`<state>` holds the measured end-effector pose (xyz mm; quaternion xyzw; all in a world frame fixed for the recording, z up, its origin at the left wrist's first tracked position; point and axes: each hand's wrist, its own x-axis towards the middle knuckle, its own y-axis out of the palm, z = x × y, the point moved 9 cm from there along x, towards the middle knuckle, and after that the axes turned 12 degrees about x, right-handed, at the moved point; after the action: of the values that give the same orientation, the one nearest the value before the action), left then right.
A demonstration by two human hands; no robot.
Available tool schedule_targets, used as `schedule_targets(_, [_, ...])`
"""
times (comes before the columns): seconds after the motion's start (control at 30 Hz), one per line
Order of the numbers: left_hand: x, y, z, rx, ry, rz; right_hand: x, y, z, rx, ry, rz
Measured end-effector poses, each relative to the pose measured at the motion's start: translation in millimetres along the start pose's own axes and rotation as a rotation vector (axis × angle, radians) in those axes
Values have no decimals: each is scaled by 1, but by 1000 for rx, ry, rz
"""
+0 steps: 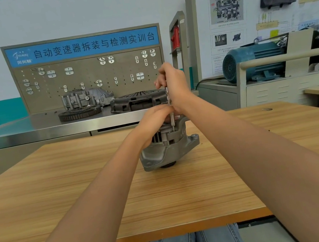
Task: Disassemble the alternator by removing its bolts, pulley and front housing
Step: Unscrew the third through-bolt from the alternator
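Note:
A grey cast-metal alternator (167,148) stands on the wooden table (81,184), near its far middle, with its dark pulley underneath against the tabletop. My left hand (154,119) rests curled over the alternator's top and pinches the lower shaft of a thin metal screwdriver (169,107). My right hand (173,83) grips the screwdriver's upper end from above. The tool stands nearly upright, its tip down in the housing near the top edge. The bolt under the tip is hidden.
Behind the table a steel bench (31,125) carries a ring gear (79,113), a gearbox casing (87,98) and a clutch pressure plate (138,101) before a pegboard (90,77). A blue electric motor (253,61) stands at the right. My knees show under the near table edge.

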<state>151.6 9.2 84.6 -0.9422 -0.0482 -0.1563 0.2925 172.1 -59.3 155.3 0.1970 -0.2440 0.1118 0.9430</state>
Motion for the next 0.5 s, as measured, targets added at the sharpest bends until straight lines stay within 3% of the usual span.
schedule_targets(0.17, [2, -2, 1, -16, 31, 50, 4, -1, -2, 162, 15, -20])
schedule_targets(0.23, [4, -3, 3, -14, 40, 37, 5, -4, -4, 104, -4, -45])
schedule_targets(0.4, [3, -10, 3, -33, 48, -69, -11, 6, 12, -426, -407, -39])
schedule_targets(0.5, [4, -15, 7, 17, 11, -163, -27, 9, 20, -896, -643, -196])
